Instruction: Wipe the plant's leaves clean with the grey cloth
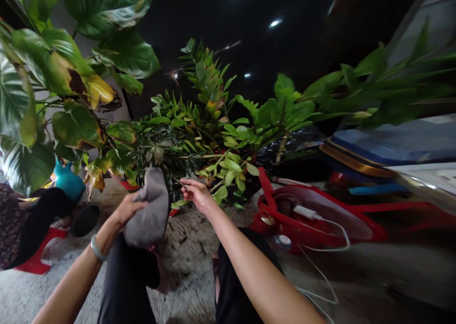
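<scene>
A grey cloth (151,212) hangs from my left hand (128,209), whose fingers lie over its left side above my knee. Reaching forward to the plants, my right hand (195,194) pinches a thin dark item that is too small to name. Green leaves (230,165) of a low plant (185,143) are just above and beside my right fingers. The top of the cloth touches or nearly touches dark, drooping foliage (153,148).
Large leaves, some browned, hang at the left (78,124). Another person's dark-clothed leg (39,224) and a red stool (46,252) are at the left. A red bag (317,210) with a white charger (304,213) and cable stands at the right.
</scene>
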A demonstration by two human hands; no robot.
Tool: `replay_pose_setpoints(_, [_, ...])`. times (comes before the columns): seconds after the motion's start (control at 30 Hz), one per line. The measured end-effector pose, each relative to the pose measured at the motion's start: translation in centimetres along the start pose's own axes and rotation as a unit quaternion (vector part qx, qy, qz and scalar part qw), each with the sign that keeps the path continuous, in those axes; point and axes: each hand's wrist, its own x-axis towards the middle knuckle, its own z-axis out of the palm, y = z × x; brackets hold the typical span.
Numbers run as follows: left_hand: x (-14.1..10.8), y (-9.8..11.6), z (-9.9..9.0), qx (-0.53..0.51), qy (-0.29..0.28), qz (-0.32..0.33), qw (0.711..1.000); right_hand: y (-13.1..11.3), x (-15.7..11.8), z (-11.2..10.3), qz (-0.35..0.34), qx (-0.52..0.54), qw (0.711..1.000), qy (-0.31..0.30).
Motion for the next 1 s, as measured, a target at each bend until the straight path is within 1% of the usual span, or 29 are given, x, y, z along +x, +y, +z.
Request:
replay_pose_setpoints(0.03, [-1.0,-0.4,0.4,0.021,-0.042,-0.004,0.999,-0.1,-0.1,-0.2,0.002,-0.004,1.000,-0.001])
replay_pose_setpoints(0.07, [-1.9,-0.2,0.6,0.031,-0.064,0.000,0.997,-0.1,-0.2,-0.4,0.004,-0.006,1.000,-0.001])
replay_pose_setpoints(0.1, [-2.6,0.5,0.6,0.029,-0.064,0.012,0.997,-0.2,-0.2,-0.5,0.003,-0.007,1.000,0.000])
replay_pose_setpoints(0.13, [-3.0,1.8,0.4,0.011,-0.040,0.030,0.999,-0.3,-0.3,-0.6,0.002,-0.006,1.000,0.002])
replay_pose_setpoints(0.2, [-2.5,5.2,-0.4,-0.063,0.056,0.087,0.993,-0.5,-0.4,-0.7,0.000,-0.004,1.000,0.005])
replay_pose_setpoints(0.27, [-0.9,8.5,-1.2,-0.141,0.153,0.151,0.966,-0.5,-0.4,-0.6,0.002,-0.001,1.000,0.009])
replay_pose_setpoints(0.3, [0.3,9.6,-1.3,-0.167,0.183,0.175,0.953,-0.5,-0.3,-0.5,0.003,0.001,1.000,0.011])
replay_pose_setpoints(0.33, [1.5,10.2,-1.2,-0.183,0.200,0.189,0.944,-0.5,-0.3,-0.4,0.004,0.004,1.000,0.011])
replay_pose_setpoints(0.37, [2.6,10.2,-0.9,-0.187,0.204,0.193,0.941,-0.5,-0.2,-0.3,0.004,0.007,1.000,0.011])
replay_pose_setpoints(0.4, [3.6,9.7,-0.4,-0.179,0.193,0.184,0.947,-0.4,-0.1,-0.2,0.004,0.008,1.000,0.009])
replay_pose_setpoints(0.43, [4.2,8.7,0.3,-0.156,0.169,0.165,0.959,-0.3,-0.1,-0.2,0.005,0.009,1.000,0.008])
replay_pose_setpoints(0.47, [4.6,7.5,1.0,-0.118,0.127,0.137,0.975,-0.2,0.0,-0.2,0.010,0.007,1.000,0.008])
replay_pose_setpoints(0.5, [4.5,6.2,1.6,-0.064,0.070,0.106,0.990,-0.1,0.0,-0.3,0.018,0.001,1.000,0.010])
replay_pose_setpoints(0.53, [4.1,5.0,2.1,-0.005,0.003,0.080,0.997,0.0,0.1,-0.4,0.029,-0.007,0.999,0.015])
replay_pose_setpoints(0.57, [3.4,4.2,2.4,0.051,-0.064,0.060,0.995,0.1,0.1,-0.5,0.042,-0.018,0.999,0.019])
replay_pose_setpoints(0.6, [2.6,3.8,2.4,0.094,-0.119,0.049,0.987,0.2,0.1,-0.7,0.053,-0.028,0.998,0.023])
replay_pose_setpoints(0.63, [1.8,3.9,2.3,0.117,-0.152,0.047,0.980,0.2,0.1,-0.9,0.060,-0.036,0.997,0.025])
replay_pose_setpoints(0.67, [1.2,4.6,1.9,0.120,-0.159,0.053,0.979,0.2,0.0,-1.0,0.061,-0.040,0.997,0.024])
replay_pose_setpoints(0.7, [0.7,5.7,1.5,0.104,-0.139,0.065,0.983,0.1,0.0,-1.1,0.058,-0.039,0.997,0.021])
replay_pose_setpoints(0.77, [0.8,8.6,0.8,0.039,-0.052,0.112,0.992,0.0,0.0,-1.1,0.048,-0.032,0.998,0.015])
replay_pose_setpoints(0.83, [2.2,11.3,0.7,-0.040,0.035,0.177,0.983,-0.1,0.0,-0.8,0.041,-0.026,0.999,0.015])
replay_pose_setpoints(0.87, [3.3,12.1,1.0,-0.072,0.059,0.203,0.975,-0.1,0.0,-0.6,0.040,-0.023,0.999,0.016])
replay_pose_setpoints(0.9, [4.5,12.4,1.5,-0.091,0.070,0.217,0.969,0.0,0.0,-0.4,0.040,-0.019,0.999,0.016])
replay_pose_setpoints(0.93, [5.6,12.1,2.0,-0.093,0.071,0.218,0.969,0.1,0.1,-0.2,0.039,-0.015,0.999,0.017])
replay_pose_setpoints(1.0, [7.0,10.2,3.2,-0.045,0.056,0.187,0.980,0.3,0.2,0.1,0.040,-0.009,0.999,0.020])
